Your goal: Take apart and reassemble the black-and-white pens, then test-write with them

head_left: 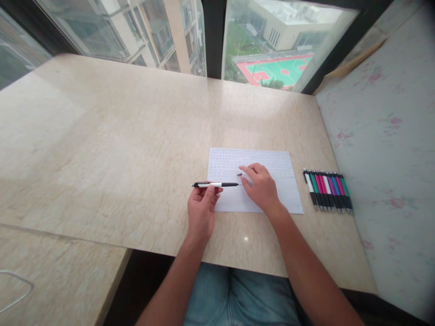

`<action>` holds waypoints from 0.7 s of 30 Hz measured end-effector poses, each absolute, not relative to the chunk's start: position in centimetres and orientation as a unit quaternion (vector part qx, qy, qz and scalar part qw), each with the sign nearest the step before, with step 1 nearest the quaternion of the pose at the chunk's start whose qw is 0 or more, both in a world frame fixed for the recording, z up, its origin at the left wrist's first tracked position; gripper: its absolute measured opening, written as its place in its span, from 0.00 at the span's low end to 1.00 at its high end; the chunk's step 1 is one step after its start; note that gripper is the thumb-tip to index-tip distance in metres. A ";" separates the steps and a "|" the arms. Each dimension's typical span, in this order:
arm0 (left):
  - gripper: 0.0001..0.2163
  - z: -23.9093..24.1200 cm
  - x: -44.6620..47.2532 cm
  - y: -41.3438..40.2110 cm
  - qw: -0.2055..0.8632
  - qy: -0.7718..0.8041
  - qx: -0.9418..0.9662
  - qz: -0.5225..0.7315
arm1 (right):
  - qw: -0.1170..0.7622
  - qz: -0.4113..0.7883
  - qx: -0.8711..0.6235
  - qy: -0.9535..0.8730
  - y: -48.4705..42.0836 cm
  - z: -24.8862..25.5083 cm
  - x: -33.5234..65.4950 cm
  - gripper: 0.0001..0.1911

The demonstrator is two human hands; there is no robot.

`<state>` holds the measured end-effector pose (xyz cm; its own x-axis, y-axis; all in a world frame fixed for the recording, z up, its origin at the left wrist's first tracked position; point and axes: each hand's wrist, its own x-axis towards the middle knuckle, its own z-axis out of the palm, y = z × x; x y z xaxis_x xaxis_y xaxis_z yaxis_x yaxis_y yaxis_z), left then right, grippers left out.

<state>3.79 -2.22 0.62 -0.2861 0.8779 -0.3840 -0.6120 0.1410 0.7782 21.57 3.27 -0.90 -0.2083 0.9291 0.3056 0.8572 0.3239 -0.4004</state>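
My left hand [201, 208] grips a black and white pen [215, 184], held level with its thin tip pointing right. My right hand [261, 185] rests on a white sheet of paper [285, 172] covered with faint handwriting, its fingers curled close to the pen's tip. A tiny dark piece [239, 174] lies on the paper just beyond my right index finger. Whether my right fingers pinch anything is hidden.
A row of several pens [328, 190] with green, pink, purple and blue barrels lies to the right of the paper. The beige marble tabletop [118, 149] runs to a window at the back. A pale flowered wall [390, 149] stands at the right.
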 end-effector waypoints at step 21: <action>0.11 0.6 3.6 -2.1 0.584 0.471 0.125 0.649 | 0.514 0.529 -0.502 -0.451 1.3 0.7 20.2 0.09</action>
<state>3.59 -2.14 0.63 -0.2871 0.8757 -0.3882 -0.6401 0.1261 0.7579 20.24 1.27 0.70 0.0328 0.9972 -0.0679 -0.0913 -0.0646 -0.9937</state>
